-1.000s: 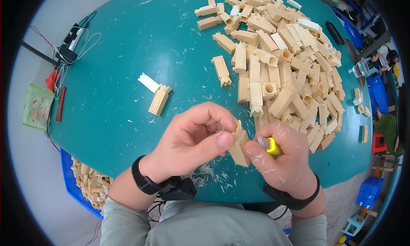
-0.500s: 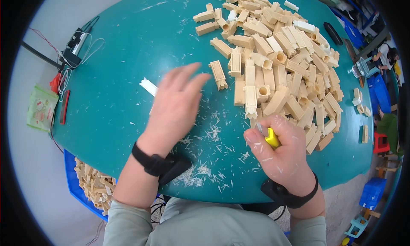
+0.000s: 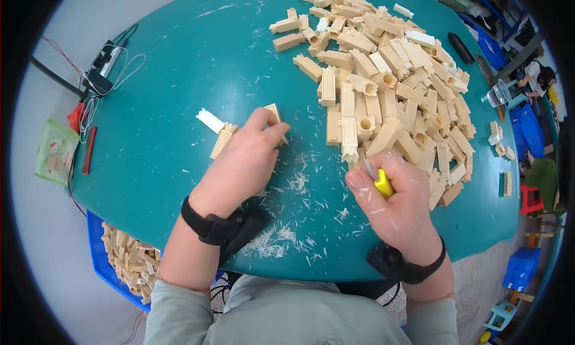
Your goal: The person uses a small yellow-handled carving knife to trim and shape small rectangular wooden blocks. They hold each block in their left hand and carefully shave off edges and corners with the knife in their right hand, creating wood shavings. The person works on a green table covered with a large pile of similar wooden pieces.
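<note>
My left hand (image 3: 242,159) is closed around a cream rectangular block (image 3: 273,110), whose far end shows beyond my fingers while the rest is hidden. Beside it on the table lie a white block (image 3: 209,121) with a notched end and another cream block (image 3: 223,141), partly covered by my hand. In my right hand (image 3: 402,204) is a yellow-handled utility knife (image 3: 384,183), its blade pointing up past my thumb. That hand is at the near edge of a big pile of cream blocks (image 3: 389,132), some with round hollow, notched ends.
Thin shavings (image 3: 272,242) are strewn over the green table (image 3: 156,159). A blue bin (image 3: 99,249) of similar pieces stands at lower left. At left are a power strip (image 3: 108,64) and a red bar (image 3: 89,150). A black object (image 3: 460,47) lies beyond the pile at right.
My left hand, open before, has closed on the cream block that lay left of the pile and shifted it leftward. My right hand keeps the knife almost in place.
</note>
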The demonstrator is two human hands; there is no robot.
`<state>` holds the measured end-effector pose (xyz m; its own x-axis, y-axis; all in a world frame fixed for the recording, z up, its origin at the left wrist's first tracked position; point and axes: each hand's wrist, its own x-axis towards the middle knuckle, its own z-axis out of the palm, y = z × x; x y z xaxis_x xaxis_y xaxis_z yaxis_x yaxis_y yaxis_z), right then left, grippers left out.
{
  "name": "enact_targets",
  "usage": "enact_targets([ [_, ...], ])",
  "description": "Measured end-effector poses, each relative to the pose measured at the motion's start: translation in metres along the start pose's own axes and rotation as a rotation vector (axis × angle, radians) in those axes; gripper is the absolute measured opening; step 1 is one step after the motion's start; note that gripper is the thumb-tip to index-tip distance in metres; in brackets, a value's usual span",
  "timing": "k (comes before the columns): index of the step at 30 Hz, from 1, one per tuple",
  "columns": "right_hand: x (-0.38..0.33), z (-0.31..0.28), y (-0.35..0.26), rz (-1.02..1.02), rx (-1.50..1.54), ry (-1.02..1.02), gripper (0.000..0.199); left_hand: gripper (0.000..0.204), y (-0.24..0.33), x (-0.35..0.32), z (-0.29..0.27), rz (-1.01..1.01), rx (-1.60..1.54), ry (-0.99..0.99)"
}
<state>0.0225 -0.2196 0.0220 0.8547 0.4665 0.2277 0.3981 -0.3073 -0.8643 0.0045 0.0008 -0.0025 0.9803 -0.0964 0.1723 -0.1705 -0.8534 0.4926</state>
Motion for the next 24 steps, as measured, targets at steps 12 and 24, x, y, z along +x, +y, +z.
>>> enact_targets([
  [12,0.000,0.006,0.005,-0.005,0.011,-0.013,0.019,0.032,-0.011,-0.002,-0.005,0.026,0.096,0.069],
  [24,0.000,0.002,-0.005,0.089,0.182,-0.123,0.028,0.027,0.036,-0.025,-0.002,-0.001,-1.326,0.156],
])
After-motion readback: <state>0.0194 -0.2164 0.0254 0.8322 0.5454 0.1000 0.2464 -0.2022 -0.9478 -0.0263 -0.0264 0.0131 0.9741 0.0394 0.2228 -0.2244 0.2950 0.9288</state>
